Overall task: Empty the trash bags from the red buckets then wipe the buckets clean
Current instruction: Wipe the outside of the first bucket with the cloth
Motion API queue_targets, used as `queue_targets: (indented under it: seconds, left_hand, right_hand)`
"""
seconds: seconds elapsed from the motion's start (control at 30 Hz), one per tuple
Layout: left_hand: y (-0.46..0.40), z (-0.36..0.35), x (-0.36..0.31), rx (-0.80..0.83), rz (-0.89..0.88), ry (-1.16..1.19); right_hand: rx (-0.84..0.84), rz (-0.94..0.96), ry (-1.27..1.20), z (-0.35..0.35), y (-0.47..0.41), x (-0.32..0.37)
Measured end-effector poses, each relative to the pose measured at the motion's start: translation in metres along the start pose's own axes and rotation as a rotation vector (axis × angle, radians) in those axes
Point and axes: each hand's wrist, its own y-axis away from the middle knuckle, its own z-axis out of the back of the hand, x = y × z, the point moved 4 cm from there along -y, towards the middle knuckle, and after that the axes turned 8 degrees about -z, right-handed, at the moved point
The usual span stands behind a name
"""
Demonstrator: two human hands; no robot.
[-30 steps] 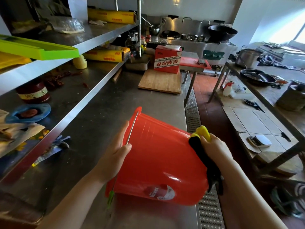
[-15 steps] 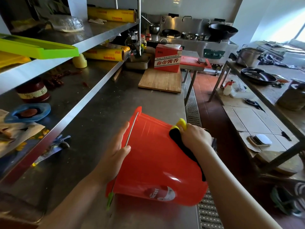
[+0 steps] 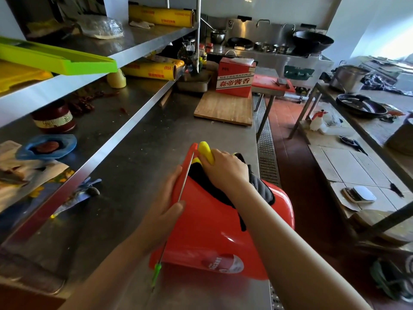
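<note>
head | wooden board (image 3: 224,109), red box (image 3: 236,78) beyond red bucket (image 3: 207,233)

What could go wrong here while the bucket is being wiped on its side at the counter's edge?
The red bucket lies on its side and overhangs the counter edge; a hard push from the right hand with the cloth could roll it onto the floor. Only the left hand steadies it, so a slip there may free it. The loose wire handle lies under the left fingers and could pinch them.
</note>
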Motion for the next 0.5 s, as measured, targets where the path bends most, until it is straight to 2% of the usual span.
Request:
queue_targets:
  seconds: [0.13, 0.27, 0.5]
  left_hand:
    - [-0.005, 0.0, -0.005, -0.081, 0.042, 0.008]
    - [-0.017, 0.006, -0.01, -0.12, 0.063, -0.081]
    - [-0.066, 0.003, -0.028, 0.028, 0.094, -0.2]
  right_hand:
    - [0.037, -0.028, -0.045, 0.005, 0.006, -0.021]
    - [0.048, -0.033, -0.075, 0.009, 0.018, -0.037]
    - [0.045, -0.09, -0.088, 0.014, 0.039, -0.077]
